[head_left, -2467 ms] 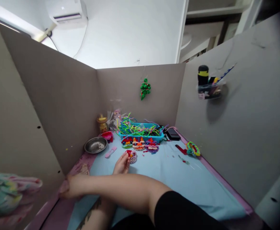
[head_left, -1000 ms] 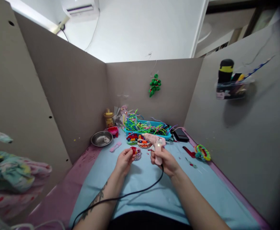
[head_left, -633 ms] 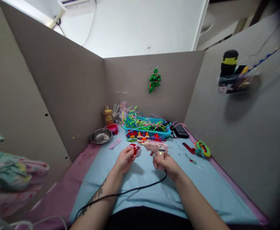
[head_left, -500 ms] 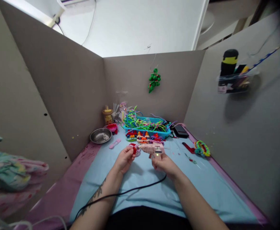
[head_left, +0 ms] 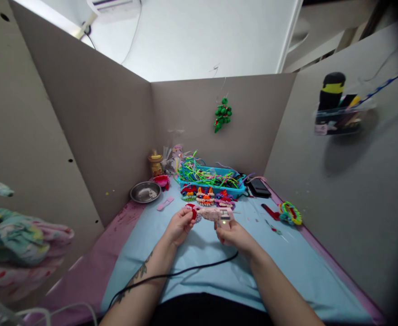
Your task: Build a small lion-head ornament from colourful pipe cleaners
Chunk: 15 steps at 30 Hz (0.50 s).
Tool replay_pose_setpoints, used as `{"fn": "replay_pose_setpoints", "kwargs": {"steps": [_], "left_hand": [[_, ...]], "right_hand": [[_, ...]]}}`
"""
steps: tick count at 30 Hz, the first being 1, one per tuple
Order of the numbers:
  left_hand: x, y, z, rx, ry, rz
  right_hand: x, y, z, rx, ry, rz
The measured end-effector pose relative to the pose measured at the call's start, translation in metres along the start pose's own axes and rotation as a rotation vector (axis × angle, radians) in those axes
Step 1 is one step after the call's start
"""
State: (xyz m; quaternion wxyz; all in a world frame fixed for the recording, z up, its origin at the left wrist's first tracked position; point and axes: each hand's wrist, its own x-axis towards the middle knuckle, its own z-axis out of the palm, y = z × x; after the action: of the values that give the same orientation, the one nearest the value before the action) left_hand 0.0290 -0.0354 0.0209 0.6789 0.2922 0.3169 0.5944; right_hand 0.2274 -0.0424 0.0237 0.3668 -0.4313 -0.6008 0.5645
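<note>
Between its thumb and fingers, my left hand (head_left: 180, 225) pinches a small round craft piece (head_left: 196, 211), red in the middle with a lilac beaded-looking edge. A pale pink hot glue gun (head_left: 215, 213) is gripped by my right hand (head_left: 231, 232), its nozzle pointing left and close to the piece; whether they touch I cannot tell. A small light glows on the gun's handle. From the gun a black cord (head_left: 192, 269) runs over my left forearm. Just beyond my hands sit several colourful braided pieces (head_left: 205, 197) in a row.
Behind them, a blue basket (head_left: 235, 192) overflows with bright strands. To the left are a metal bowl (head_left: 145, 199) with small white bits and a pink strip (head_left: 165, 203). On the right lie small scissors (head_left: 274, 228), coloured loops (head_left: 290, 213) and a black phone (head_left: 259, 188). Grey panels enclose three sides.
The whole view has shifted slightly, so everything appears a little farther right. My hands still hold the glue gun and the round piece in nearly the same pose.
</note>
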Motion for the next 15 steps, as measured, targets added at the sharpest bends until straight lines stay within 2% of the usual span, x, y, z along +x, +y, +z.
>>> {"fn": "replay_pose_setpoints", "kwargs": {"steps": [10, 15], "left_hand": [[0.0021, -0.0008, -0.0022, -0.004, -0.026, 0.001], [0.0019, -0.0017, -0.0027, -0.007, -0.017, -0.004]], "right_hand": [[-0.0003, 0.0006, -0.0029, -0.054, -0.099, -0.082], [-0.0005, 0.0, -0.0019, -0.065, -0.093, -0.073]]}}
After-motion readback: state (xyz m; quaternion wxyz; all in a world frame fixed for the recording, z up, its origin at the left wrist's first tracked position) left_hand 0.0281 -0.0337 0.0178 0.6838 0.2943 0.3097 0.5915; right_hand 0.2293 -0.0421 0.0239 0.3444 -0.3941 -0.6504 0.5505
